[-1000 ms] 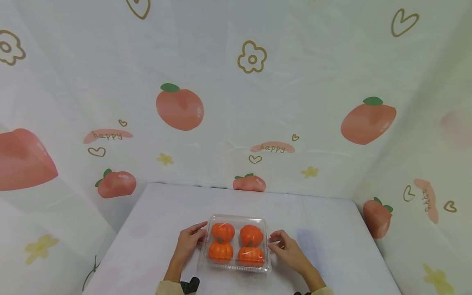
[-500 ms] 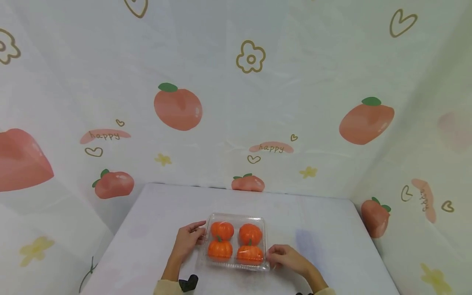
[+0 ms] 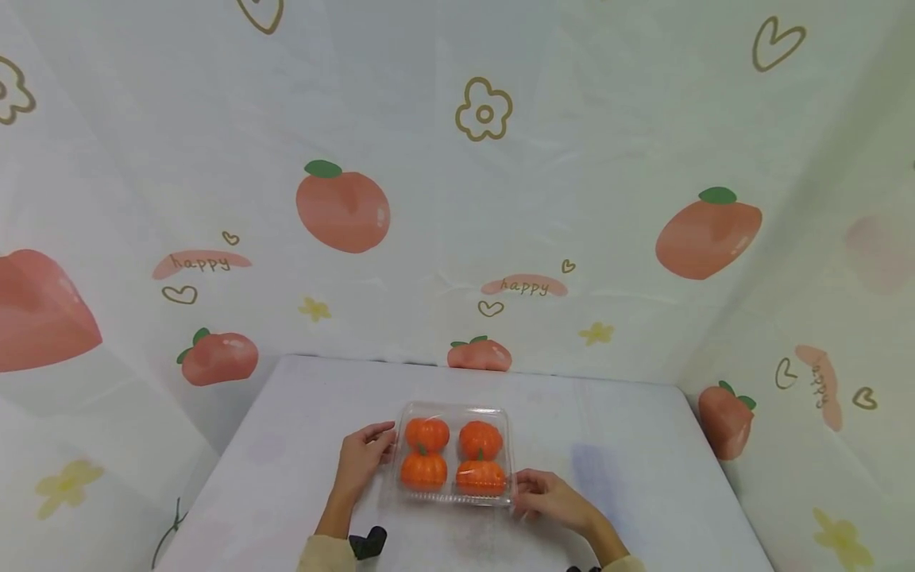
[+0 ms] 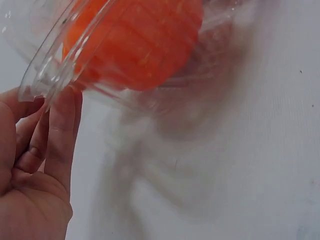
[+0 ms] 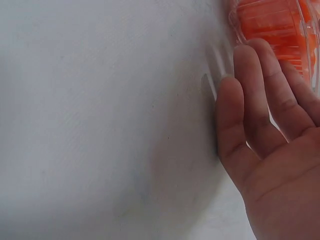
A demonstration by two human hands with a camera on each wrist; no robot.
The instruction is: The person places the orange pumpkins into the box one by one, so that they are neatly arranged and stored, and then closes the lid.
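A clear plastic clamshell box (image 3: 457, 410) with several orange toy pumpkins (image 3: 427, 434) inside sits mid-table, its near side raised. My left hand (image 3: 360, 461) is at the box's left side. In the left wrist view its straight fingers (image 4: 62, 130) lie under the lifted box rim (image 4: 50, 75), below a pumpkin (image 4: 140, 45). My right hand (image 3: 546, 499) is at the near right corner. In the right wrist view its fingers (image 5: 265, 95) lie nearly straight against the box wall (image 5: 232, 20), beside a pumpkin (image 5: 270, 25). Neither thumb shows clearly.
The white table (image 3: 629, 445) stretches around the box on all sides. Cloth printed with peaches (image 3: 343, 208) hangs behind and to both sides. A dark wrist strap (image 3: 368, 544) shows at the bottom edge.
The right hand slid from the box's right side to its near right corner. The box shifted away from me and its near edge rose. The left hand stayed at the left side.
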